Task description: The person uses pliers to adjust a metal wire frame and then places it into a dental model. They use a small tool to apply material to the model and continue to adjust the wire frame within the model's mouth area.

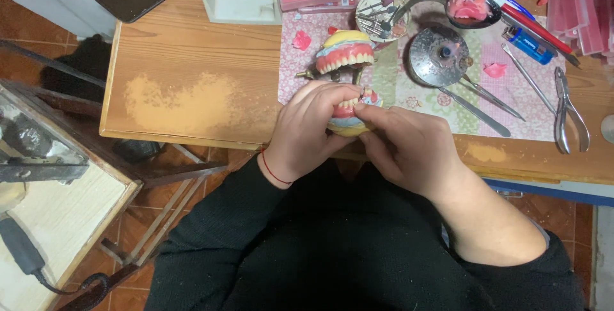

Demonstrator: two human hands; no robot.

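Note:
A denture model on a hinged articulator stands open at the table's front edge. Its upper half (pixel 345 52) shows a pink gum, a row of white teeth and a yellow base. The lower half (pixel 348 114) sits between my hands, mostly hidden by my fingers. My left hand (pixel 306 132), with a red thread at the wrist, wraps the lower half from the left. My right hand (pixel 409 148) pinches at the lower teeth from the right with thumb and forefinger.
A patterned cloth (pixel 422 93) carries a round metal dish (pixel 439 56), thin metal instruments (pixel 476 111), pink wax bits (pixel 494 70), a blue lighter (pixel 528 45) and a bowl of pink wax (pixel 472 9). Pliers (pixel 566 116) lie at the right. A dusty patch (pixel 182 103) marks the wooden table.

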